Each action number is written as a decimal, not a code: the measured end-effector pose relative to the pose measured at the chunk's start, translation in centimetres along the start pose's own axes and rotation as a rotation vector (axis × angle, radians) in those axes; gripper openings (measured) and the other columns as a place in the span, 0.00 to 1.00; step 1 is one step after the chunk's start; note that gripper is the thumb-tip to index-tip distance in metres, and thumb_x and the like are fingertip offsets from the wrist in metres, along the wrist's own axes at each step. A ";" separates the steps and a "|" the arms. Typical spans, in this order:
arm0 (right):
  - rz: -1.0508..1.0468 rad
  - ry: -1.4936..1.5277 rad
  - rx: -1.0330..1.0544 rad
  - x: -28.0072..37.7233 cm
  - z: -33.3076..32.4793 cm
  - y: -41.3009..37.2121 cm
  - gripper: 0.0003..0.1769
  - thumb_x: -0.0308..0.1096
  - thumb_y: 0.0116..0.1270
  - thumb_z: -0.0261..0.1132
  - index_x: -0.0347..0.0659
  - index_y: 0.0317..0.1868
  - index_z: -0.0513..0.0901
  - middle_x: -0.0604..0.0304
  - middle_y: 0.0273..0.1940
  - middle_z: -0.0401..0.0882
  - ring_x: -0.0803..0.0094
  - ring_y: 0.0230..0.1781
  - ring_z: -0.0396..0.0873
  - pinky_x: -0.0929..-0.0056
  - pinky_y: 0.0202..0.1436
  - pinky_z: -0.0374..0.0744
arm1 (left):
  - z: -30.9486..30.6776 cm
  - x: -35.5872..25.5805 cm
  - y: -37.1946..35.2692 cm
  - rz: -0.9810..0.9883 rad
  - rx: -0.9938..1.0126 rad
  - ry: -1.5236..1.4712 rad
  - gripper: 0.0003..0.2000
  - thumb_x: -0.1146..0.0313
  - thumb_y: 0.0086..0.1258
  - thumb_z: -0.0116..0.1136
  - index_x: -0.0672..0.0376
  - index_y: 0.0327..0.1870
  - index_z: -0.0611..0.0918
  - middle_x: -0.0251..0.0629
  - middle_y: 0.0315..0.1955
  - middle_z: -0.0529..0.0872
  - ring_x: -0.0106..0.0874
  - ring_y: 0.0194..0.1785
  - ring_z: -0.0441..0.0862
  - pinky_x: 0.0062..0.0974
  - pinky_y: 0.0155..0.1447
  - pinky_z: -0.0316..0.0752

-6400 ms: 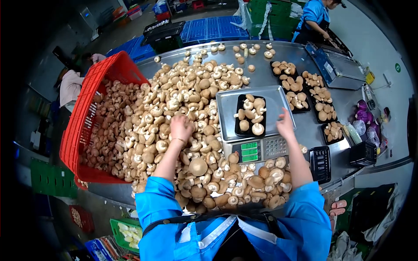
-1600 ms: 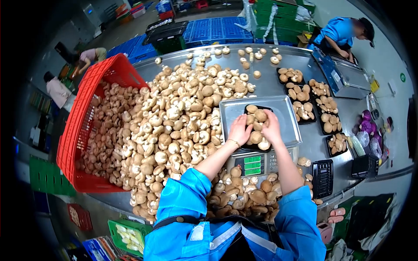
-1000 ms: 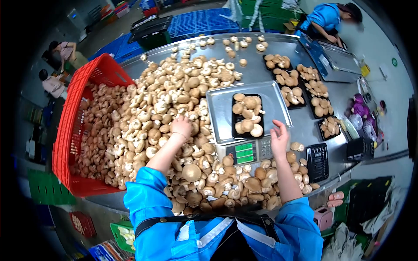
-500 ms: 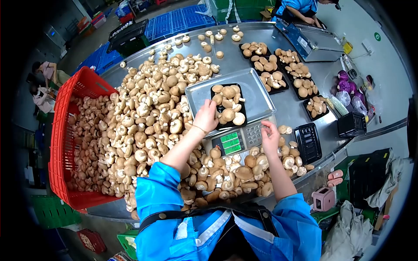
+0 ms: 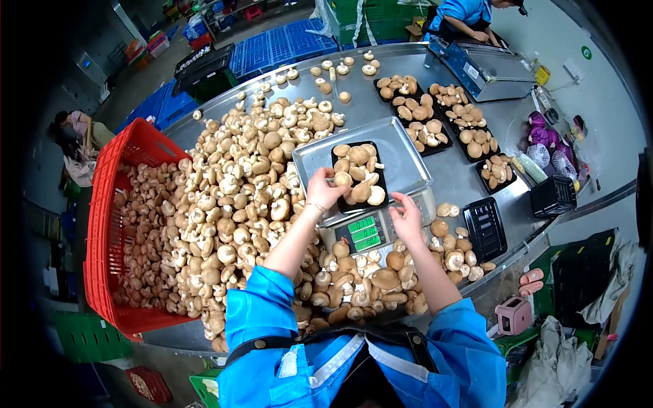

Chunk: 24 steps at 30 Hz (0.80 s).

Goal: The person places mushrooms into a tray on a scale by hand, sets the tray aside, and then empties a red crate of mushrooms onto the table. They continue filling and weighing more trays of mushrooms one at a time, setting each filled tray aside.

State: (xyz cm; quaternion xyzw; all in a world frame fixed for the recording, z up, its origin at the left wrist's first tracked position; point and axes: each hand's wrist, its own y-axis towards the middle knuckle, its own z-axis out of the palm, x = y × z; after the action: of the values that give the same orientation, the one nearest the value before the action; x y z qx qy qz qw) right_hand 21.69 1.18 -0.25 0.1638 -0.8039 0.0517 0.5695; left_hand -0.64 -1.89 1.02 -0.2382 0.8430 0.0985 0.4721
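My left hand [image 5: 324,190] is closed on a shiitake mushroom [image 5: 343,179] at the left side of a black tray [image 5: 381,158]. Several brown-capped mushrooms lie in that tray, which rests on the metal pan [image 5: 401,160] of a weighing scale. Just off the tray's lower right corner, my right hand [image 5: 407,217] hovers above the scale's keypad with its fingers apart and holds nothing. Between my forearms, the green display [image 5: 364,231] of the scale is lit. Loose mushrooms [image 5: 367,282] lie in front of the scale, close to my body.
A large mushroom heap [image 5: 238,170] spills from a tipped red crate [image 5: 102,251] on the left. Filled black trays [image 5: 445,144] stand at the back right. An empty black tray [image 5: 485,228] and stacked trays [image 5: 552,196] are on the right. Another person [image 5: 462,17] works at the far end.
My left hand has settled over the tray's left side with a mushroom. My right hand has moved left and down toward the tray's corner. The top display figure has risen.
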 end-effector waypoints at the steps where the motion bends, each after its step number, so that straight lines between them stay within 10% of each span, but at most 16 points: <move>1: -0.002 -0.034 0.018 0.4 0.1 0.1 0.18 0.23 0.52 0.59 0.39 0.47 0.74 0.54 0.45 0.74 0.64 0.46 0.73 0.73 0.47 0.72 | 0.0 0.3 -0.1 -0.025 0.010 -0.091 0.22 0.67 0.44 0.69 0.64 0.41 0.75 0.36 0.33 0.80 0.21 0.28 0.77 0.19 0.33 0.74; 17: -0.101 -0.175 0.071 -0.3 1.6 1.2 0.16 0.26 0.49 0.62 0.39 0.42 0.76 0.54 0.45 0.72 0.57 0.50 0.68 0.66 0.56 0.66 | 2.1 1.2 -0.2 0.254 -0.025 -0.080 0.18 0.66 0.46 0.68 0.59 0.37 0.75 0.34 0.31 0.74 0.25 0.29 0.71 0.21 0.35 0.70; 24: -0.121 -0.214 0.036 0.7 1.0 1.0 0.18 0.27 0.49 0.62 0.39 0.44 0.75 0.53 0.46 0.72 0.56 0.50 0.68 0.66 0.56 0.66 | 2.2 0.9 -0.2 0.047 -0.056 -0.101 0.21 0.63 0.45 0.68 0.62 0.37 0.72 0.37 0.29 0.74 0.28 0.29 0.71 0.24 0.36 0.70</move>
State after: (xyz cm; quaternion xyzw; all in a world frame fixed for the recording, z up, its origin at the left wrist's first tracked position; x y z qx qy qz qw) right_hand 20.27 1.73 0.17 0.2267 -0.8476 0.0137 0.4795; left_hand 0.71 -1.46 -0.89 -0.2264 0.8203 0.1452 0.5047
